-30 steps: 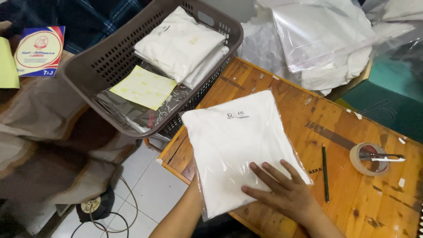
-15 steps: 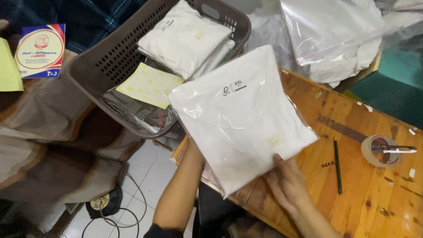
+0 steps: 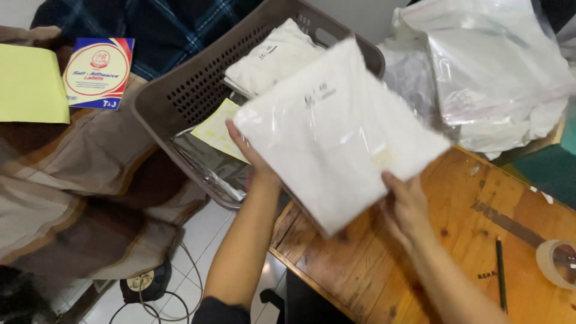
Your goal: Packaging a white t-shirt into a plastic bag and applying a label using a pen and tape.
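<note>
Both my hands hold a white folded garment sealed in a clear plastic bag [image 3: 336, 132], lifted off the wooden table [image 3: 468, 240] and tilted toward the brown plastic basket [image 3: 180, 90]. My left hand [image 3: 249, 156] grips the bag's left edge over the basket's near rim. My right hand [image 3: 405, 204] holds its lower right corner above the table. Inside the basket lie another bagged white garment [image 3: 273, 57], a pale yellow sheet [image 3: 219, 129] and a silvery bag [image 3: 210, 165].
A pile of clear bags [image 3: 492, 66] lies behind the table. A pencil [image 3: 500, 273] and a tape roll [image 3: 555, 264] are at the table's right. A label booklet [image 3: 99, 72] and yellow paper [image 3: 30, 84] rest on striped cloth at left. Cables [image 3: 156, 288] lie on the tiled floor.
The bagged garment went from lying flat on the table to being lifted by both hands and carried left and up toward the basket.
</note>
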